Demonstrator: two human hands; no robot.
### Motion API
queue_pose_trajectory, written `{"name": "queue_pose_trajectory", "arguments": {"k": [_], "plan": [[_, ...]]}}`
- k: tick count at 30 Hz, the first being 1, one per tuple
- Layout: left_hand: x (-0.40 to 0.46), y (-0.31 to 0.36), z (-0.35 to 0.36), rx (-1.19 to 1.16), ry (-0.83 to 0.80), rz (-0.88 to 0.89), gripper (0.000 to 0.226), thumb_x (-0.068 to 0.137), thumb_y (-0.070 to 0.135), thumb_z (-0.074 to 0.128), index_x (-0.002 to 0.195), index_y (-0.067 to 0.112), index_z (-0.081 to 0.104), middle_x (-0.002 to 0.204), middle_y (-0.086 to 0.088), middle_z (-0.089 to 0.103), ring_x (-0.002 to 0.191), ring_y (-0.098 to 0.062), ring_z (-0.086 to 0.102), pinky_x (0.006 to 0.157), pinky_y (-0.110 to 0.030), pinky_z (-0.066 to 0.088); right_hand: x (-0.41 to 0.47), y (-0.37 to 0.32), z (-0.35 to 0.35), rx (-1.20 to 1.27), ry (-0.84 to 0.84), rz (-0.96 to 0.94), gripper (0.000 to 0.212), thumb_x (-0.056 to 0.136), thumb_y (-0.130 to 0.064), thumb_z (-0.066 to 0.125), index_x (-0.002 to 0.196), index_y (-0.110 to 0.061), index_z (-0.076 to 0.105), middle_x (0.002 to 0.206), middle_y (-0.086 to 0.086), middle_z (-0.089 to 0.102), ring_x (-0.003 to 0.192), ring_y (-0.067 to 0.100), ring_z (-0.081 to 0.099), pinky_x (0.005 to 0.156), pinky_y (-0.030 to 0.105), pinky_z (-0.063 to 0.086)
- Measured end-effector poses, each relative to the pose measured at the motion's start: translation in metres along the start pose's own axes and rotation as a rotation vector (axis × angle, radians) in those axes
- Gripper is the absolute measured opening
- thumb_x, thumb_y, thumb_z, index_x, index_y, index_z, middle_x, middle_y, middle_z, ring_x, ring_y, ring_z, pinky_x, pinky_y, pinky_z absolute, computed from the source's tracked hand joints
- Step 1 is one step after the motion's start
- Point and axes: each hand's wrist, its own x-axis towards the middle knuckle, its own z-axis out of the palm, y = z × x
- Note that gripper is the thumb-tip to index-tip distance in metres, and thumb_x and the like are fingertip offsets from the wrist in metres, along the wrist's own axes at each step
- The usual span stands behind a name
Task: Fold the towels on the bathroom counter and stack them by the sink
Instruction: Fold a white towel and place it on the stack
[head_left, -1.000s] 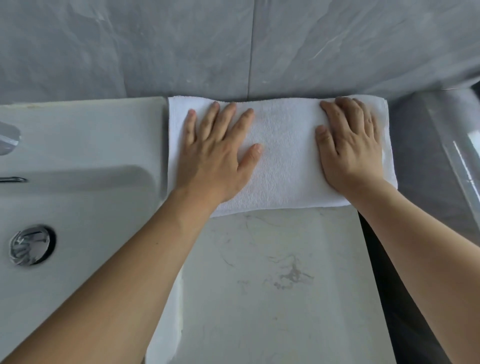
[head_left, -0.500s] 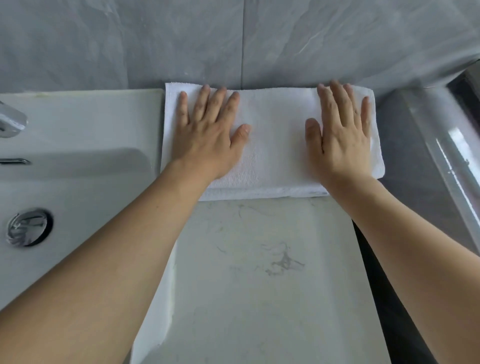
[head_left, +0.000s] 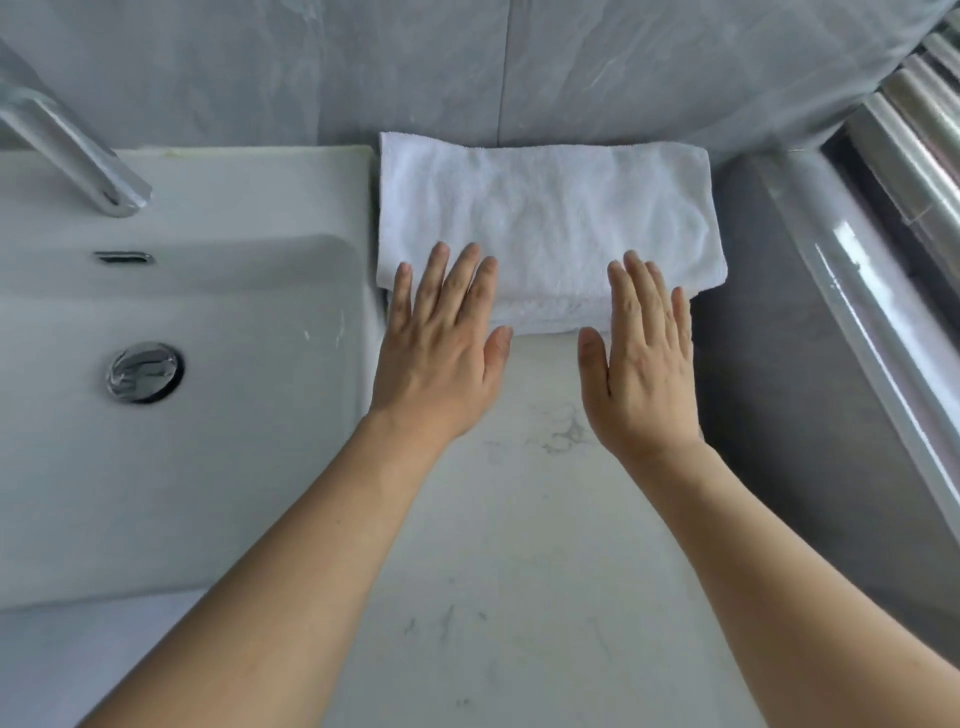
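A folded white towel (head_left: 545, 218) lies flat on the marble counter (head_left: 519, 545) against the grey wall, just right of the white sink (head_left: 208, 415). It shows layered edges along its near side, like a small stack. My left hand (head_left: 441, 353) is flat with straight fingers, its fingertips over the towel's near left edge. My right hand (head_left: 641, 358) is flat too, fingertips over the near right edge. Both palms lie over the counter in front of the towel. Neither hand holds anything.
A chrome faucet (head_left: 72, 150) stands at the sink's back left, with an overflow slot (head_left: 122, 256) and a chrome drain plug (head_left: 145, 371) in the basin. The counter ends at the right, where a glossy grey ledge (head_left: 883, 322) runs diagonally.
Both hands have slid back from the towel's top toward me, so only the fingertips now reach its near edge. The towel has stayed in place.
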Motion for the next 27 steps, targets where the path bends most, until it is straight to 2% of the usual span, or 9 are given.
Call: {"name": "queue_pose_trajectory", "arguments": {"k": [9, 15, 19, 21, 24, 27], "plan": [[-0.116, -0.066, -0.043, -0.215, 0.018, 0.040, 0.063, 0.100, 0.037, 0.027, 0.155, 0.007, 0.022, 0.163, -0.011, 0.022, 0.152, -0.028, 0.013, 0.124, -0.047, 0.004, -0.086, -0.134, 0.004, 0.145, 0.040, 0.112, 0.059, 0.098, -0.029, 0.031, 0.149, -0.001, 0.029, 0.157, 0.013, 0.027, 0.148, 0.025, 0.020, 0.122, 0.042, 0.006], [-0.202, -0.116, -0.060, -0.292, 0.185, 0.088, 0.051, 0.099, 0.020, 0.043, 0.146, -0.001, 0.041, 0.149, -0.018, 0.043, 0.140, -0.034, 0.037, 0.119, -0.052, 0.020, -0.149, -0.208, 0.015, 0.235, 0.091, 0.141, 0.054, 0.096, -0.022, 0.039, 0.145, 0.001, 0.036, 0.152, 0.014, 0.036, 0.142, 0.027, 0.031, 0.118, 0.048, 0.021], [-0.254, -0.139, -0.052, -0.254, 0.311, 0.122, 0.046, 0.095, 0.016, 0.045, 0.138, 0.001, 0.049, 0.133, -0.020, 0.053, 0.119, -0.037, 0.050, 0.105, -0.050, 0.037, -0.187, -0.250, 0.040, 0.281, 0.112, 0.193, 0.047, 0.095, -0.024, 0.042, 0.137, -0.003, 0.046, 0.134, 0.014, 0.048, 0.125, 0.028, 0.042, 0.109, 0.039, 0.030], [-0.280, -0.153, -0.044, -0.225, 0.298, 0.151, 0.043, 0.094, 0.017, 0.045, 0.137, 0.007, 0.047, 0.127, -0.019, 0.056, 0.111, -0.035, 0.052, 0.097, -0.044, 0.038, -0.208, -0.271, 0.053, 0.275, 0.142, 0.256, 0.041, 0.094, -0.025, 0.044, 0.129, -0.006, 0.051, 0.124, 0.012, 0.048, 0.117, 0.027, 0.042, 0.104, 0.038, 0.032], [-0.314, -0.186, -0.034, -0.224, 0.227, 0.144, 0.040, 0.092, 0.016, 0.045, 0.131, 0.010, 0.049, 0.121, -0.017, 0.058, 0.103, -0.033, 0.053, 0.091, -0.040, 0.039, -0.238, -0.299, 0.073, 0.242, 0.113, 0.306, 0.037, 0.093, -0.029, 0.046, 0.123, -0.008, 0.051, 0.121, 0.011, 0.046, 0.115, 0.027, 0.041, 0.103, 0.039, 0.031], [-0.339, -0.229, -0.025, -0.167, 0.076, 0.099, 0.040, 0.089, 0.016, 0.045, 0.126, 0.006, 0.057, 0.119, -0.015, 0.058, 0.101, -0.035, 0.057, 0.088, -0.042, 0.042, -0.252, -0.317, 0.096, 0.220, -0.090, 0.542, 0.046, 0.096, -0.039, 0.047, 0.130, -0.009, 0.047, 0.125, 0.010, 0.048, 0.114, 0.028, 0.045, 0.099, 0.039, 0.035]]}}
